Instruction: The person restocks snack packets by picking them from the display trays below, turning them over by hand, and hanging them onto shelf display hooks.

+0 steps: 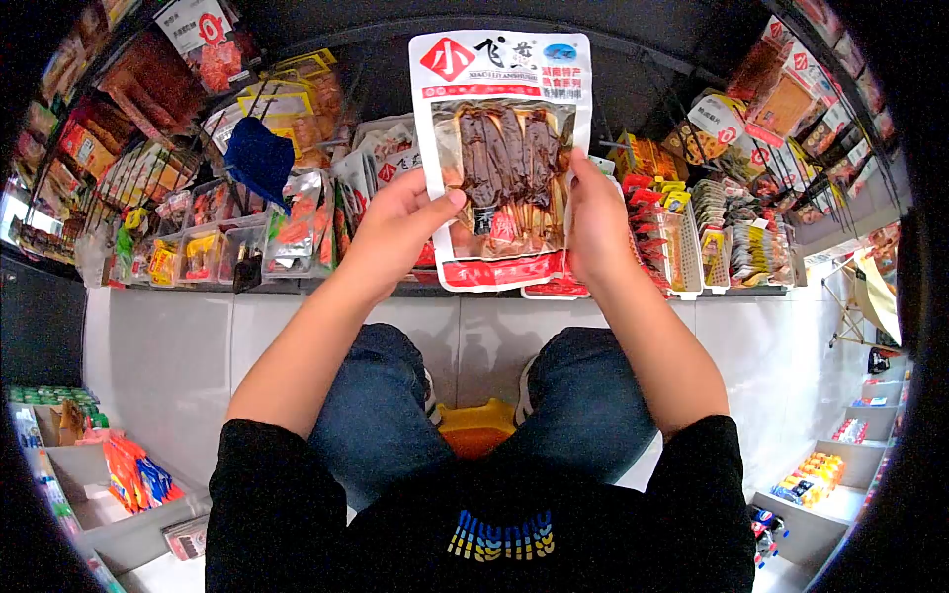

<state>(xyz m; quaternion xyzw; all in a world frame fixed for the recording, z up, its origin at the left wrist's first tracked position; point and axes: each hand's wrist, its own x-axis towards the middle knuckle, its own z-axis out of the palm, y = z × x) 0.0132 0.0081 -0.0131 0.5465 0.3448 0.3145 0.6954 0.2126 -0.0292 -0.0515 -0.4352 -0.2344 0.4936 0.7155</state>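
A large snack packet with a white and red printed border and a see-through middle is held up in front of me. Dark brown strips of food on skewers show through its window. My left hand grips the packet's lower left edge, thumb on the front. Along the right edge, my right hand holds it, with most of its fingers hidden behind. The packet is upright, tilted slightly, above the front edge of the display shelf.
Clear plastic bins of packets line the shelf on the left; white baskets of packets stand on the right. Packets hang on hooks above. A dark blue object hangs at left. I sit on a yellow stool on tiled floor.
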